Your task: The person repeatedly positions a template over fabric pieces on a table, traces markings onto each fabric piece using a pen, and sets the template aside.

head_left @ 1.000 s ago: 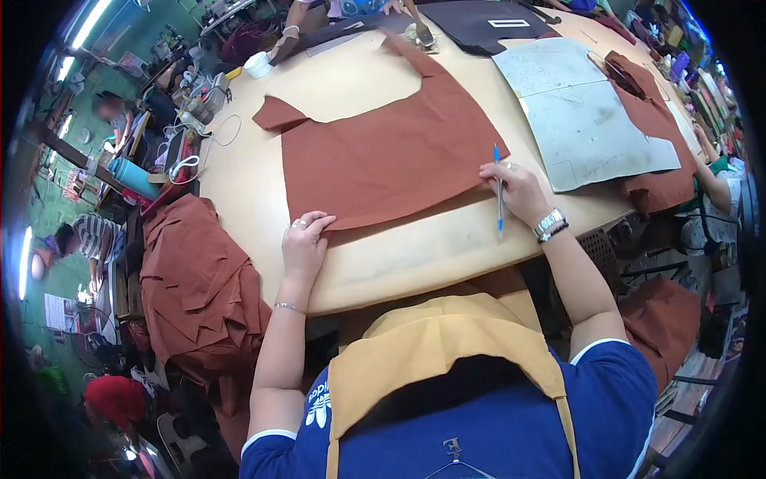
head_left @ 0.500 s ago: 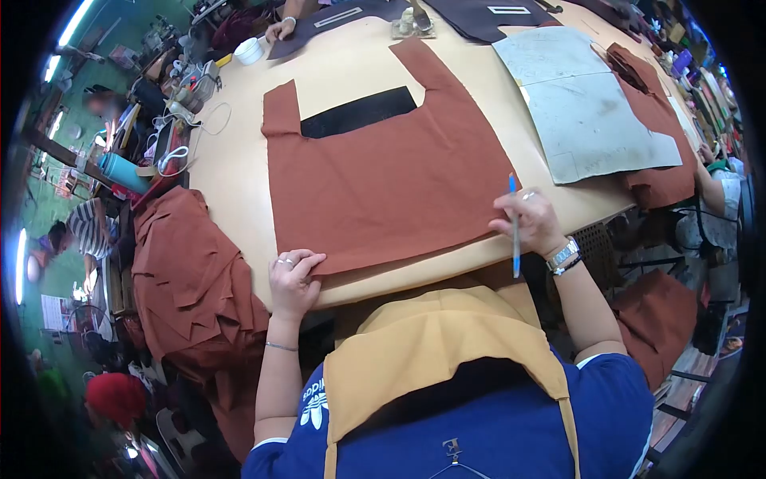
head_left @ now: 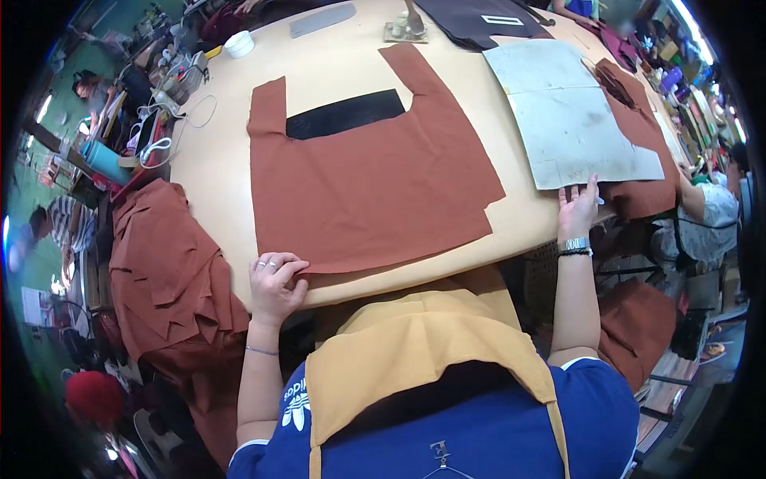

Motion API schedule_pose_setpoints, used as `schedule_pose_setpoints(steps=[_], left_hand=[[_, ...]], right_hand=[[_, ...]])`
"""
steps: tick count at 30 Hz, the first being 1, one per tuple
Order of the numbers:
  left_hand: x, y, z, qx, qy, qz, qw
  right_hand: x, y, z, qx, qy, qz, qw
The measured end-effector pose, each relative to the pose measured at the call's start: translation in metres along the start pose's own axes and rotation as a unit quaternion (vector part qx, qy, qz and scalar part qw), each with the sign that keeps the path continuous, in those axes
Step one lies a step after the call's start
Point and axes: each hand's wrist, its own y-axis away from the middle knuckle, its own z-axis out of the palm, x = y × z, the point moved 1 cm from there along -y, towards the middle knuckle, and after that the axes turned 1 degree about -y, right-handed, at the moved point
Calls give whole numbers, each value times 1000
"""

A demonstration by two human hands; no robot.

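While left grip pinches brown cloth — right grip, at sheet, unclear — shirt reads "adidas".

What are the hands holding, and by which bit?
The left hand holds the brown cloth by its near left corner. The right hand is at the near edge of the grey sheet; whether it grips can't be told.

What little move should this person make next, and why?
Probably lift the pale sheet by its near edge with the right hand: its fingers are at that edge, while the left hand is at a corner of the brown cloth, spread alongside.
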Motion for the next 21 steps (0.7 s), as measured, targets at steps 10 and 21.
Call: schedule_pose_setpoints(steps=[10,21], left_hand=[[2,2,-17,-11,67,-43,997],[10,-120,9,33,762,-304,570]], right_hand=[[-96,-24,127,-200,68,-192,958],[-143,176,234,-646,-114,94,749]])
